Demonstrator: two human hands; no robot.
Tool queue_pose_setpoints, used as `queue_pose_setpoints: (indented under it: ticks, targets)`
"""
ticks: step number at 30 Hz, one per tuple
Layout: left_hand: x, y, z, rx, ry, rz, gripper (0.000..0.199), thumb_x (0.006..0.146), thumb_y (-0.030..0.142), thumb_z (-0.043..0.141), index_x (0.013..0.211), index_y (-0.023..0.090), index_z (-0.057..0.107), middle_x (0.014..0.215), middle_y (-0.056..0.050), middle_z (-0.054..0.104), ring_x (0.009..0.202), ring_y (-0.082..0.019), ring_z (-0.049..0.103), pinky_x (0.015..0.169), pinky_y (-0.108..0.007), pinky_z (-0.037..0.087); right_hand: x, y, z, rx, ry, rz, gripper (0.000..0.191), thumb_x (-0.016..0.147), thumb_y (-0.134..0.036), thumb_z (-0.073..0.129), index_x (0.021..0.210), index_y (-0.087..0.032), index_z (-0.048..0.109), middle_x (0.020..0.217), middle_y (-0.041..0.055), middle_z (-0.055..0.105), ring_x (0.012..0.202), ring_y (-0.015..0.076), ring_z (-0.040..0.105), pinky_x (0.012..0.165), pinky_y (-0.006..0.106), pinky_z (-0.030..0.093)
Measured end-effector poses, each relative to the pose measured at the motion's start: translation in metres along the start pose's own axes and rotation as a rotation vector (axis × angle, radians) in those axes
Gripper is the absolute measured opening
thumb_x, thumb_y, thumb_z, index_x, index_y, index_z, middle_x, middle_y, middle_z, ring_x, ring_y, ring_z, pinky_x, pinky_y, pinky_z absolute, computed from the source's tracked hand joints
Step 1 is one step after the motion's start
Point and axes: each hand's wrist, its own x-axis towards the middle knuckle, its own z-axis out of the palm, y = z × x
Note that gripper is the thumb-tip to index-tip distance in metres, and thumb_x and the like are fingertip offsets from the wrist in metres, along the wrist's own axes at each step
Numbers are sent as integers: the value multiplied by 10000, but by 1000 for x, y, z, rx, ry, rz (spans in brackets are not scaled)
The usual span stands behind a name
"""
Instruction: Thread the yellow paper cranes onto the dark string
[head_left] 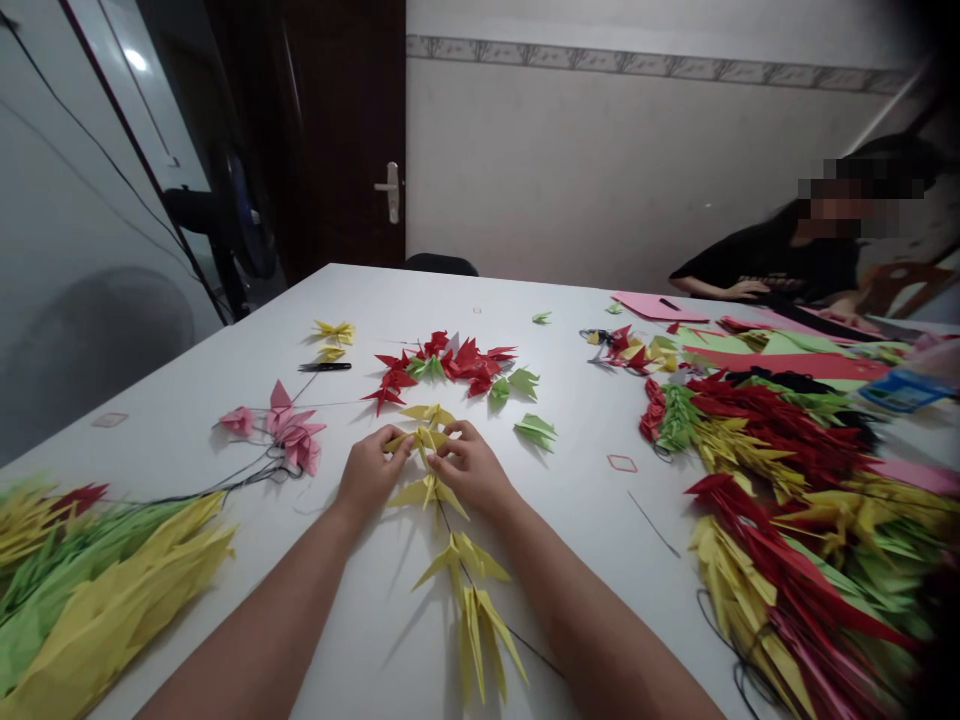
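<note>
In the middle of the table, my left hand and my right hand pinch the two sides of a yellow folded paper crane. The crane is threaded on a dark string. Several more yellow paper cranes hang along that string toward me, between my forearms. Just beyond my fingers sits another yellow crane. Red paper cranes lie in a cluster farther off, with a few green cranes beside them. Pink cranes on string rest left of my left hand.
Black-handled snips lie at the left, near loose yellow cranes. Bundles of green and yellow cranes fill the near left. Piled strung cranes cover the right. A person in a black shirt sits at the far right.
</note>
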Motion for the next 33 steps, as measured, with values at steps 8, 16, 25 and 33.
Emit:
queue_pose_setpoints:
  ticks: [8, 16, 25, 33]
  targets:
    - [0, 1, 0, 19, 1, -9, 262, 788, 417, 447, 707, 190, 550, 670, 25, 625, 584, -116, 545, 582, -209, 391, 2, 0, 0, -30, -96, 8, 55, 688, -223, 638, 683, -226, 693, 1158, 46, 512, 1127, 237, 414, 976, 431, 280]
    - [0, 2, 0, 35, -16, -8, 236, 779, 391, 458, 709, 194, 567, 710, 6, 654, 654, -142, 584, 615, -224, 397, -2, -2, -8, 86, -83, -22, 104, 601, -103, 647, 568, -200, 660, 1064, 43, 480, 1091, 217, 427, 953, 362, 315]
    - [-1, 1, 3, -5, -101, -8, 171, 747, 342, 490, 721, 189, 559, 664, 27, 629, 600, -121, 561, 570, -205, 394, 0, 5, -11, 176, -53, -104, 192, 700, -229, 556, 518, -180, 592, 900, 36, 483, 926, 187, 494, 882, 360, 354]
    - [0, -1, 3, -138, -209, -37, 188, 725, 359, 517, 741, 176, 559, 733, 0, 650, 666, -143, 591, 607, -227, 439, 4, 9, -6, 50, 63, -7, 78, 694, -259, 565, 725, -187, 560, 707, 7, 572, 681, 151, 521, 647, 279, 411]
